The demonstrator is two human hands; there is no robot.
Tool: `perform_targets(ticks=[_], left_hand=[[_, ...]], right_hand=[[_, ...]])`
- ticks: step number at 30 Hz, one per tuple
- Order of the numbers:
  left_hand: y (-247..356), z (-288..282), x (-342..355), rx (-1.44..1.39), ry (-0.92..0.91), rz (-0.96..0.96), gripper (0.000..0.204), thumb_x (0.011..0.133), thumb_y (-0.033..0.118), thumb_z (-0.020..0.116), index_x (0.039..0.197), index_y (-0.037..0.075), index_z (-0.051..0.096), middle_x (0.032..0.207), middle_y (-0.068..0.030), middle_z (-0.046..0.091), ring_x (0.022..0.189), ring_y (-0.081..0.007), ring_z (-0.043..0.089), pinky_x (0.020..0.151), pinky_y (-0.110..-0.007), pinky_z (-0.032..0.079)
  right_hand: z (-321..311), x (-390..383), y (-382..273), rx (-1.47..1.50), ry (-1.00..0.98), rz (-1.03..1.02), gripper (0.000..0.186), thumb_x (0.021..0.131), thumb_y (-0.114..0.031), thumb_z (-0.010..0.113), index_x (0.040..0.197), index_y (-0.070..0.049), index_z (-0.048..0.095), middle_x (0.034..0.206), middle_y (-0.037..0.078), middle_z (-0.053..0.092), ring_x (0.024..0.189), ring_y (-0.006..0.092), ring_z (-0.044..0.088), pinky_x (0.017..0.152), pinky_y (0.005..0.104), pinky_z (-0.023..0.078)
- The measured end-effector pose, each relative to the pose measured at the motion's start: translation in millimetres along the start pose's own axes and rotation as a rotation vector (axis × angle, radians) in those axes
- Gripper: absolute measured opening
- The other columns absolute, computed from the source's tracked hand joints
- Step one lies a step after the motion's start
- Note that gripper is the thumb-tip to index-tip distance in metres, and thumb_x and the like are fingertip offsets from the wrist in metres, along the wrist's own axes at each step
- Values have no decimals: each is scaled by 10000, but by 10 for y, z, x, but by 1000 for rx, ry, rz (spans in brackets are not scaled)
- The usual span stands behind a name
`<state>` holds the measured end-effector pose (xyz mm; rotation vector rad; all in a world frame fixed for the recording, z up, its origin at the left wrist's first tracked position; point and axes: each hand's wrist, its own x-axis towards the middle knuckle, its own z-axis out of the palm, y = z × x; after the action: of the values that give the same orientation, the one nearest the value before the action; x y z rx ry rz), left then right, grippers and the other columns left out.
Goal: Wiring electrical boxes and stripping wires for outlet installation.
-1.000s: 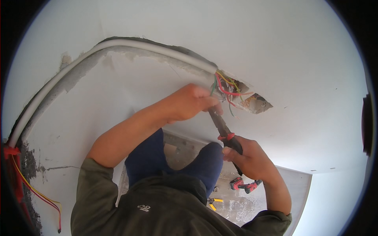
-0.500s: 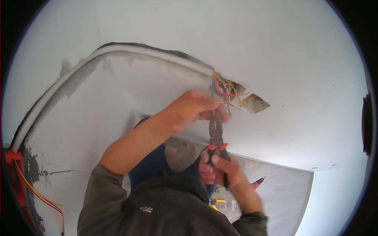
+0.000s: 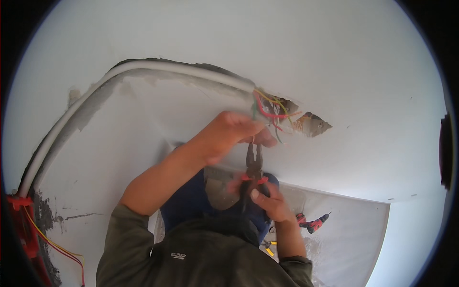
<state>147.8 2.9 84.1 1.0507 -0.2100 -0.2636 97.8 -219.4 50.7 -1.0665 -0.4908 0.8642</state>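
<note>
My left hand (image 3: 234, 130) is closed in a pinch, fingertips on a green wire (image 3: 254, 111) that comes down from the hole in the wall. A thin pale end shows below the fingers. My right hand (image 3: 270, 200) grips the dark handles of a pair of pliers (image 3: 255, 165) with red collars; motion blurs part of this hand. Their jaws point up, slightly spread, just under my left fingertips. Whether the jaws touch the wire end, I cannot tell. Beside the left hand, red, yellow and green wires (image 3: 279, 115) stick out of the hole.
A white conduit (image 3: 158, 66) curves along a chased groove to the hole. A second broken hole (image 3: 313, 125) lies to its right. At lower left is a red box (image 3: 28, 229) with loose wires. A red cordless drill (image 3: 316, 223) and a yellow-handled tool (image 3: 270, 248) lie below.
The pliers have shifted slightly left and down from the left fingertips, and their jaws have spread apart. The left hand keeps its pinch. The whole view has shifted a little.
</note>
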Motion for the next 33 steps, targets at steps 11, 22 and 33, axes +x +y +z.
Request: perform_targets(ticks=[11,22,33], left_hand=[[52,-2,30,225,22,0,292,1020,244,570,1043,-20,693,1072,-192,726,1031,-229,679,959,-364,490],[89,16,0,225,43,-15,289,1007,240,582,1043,-24,694,1053,-184,728,1030,-235,689,971,-386,491],[104,-14,23,229,2,-20,293,1004,253,587,1049,-12,703,1067,-186,726,1037,-266,690,990,-405,483]], right_hand=[[20,-67,-631,-981,258,84,378,964,-207,610,1292,-26,561,1047,230,651,991,430,632,870,429,494],[82,-60,-705,-1428,341,-14,377,932,-210,647,1232,5,571,1056,227,647,934,431,644,783,469,513],[-179,-31,-330,-116,93,211,331,990,-213,590,1219,26,576,891,93,643,676,201,615,630,356,515]])
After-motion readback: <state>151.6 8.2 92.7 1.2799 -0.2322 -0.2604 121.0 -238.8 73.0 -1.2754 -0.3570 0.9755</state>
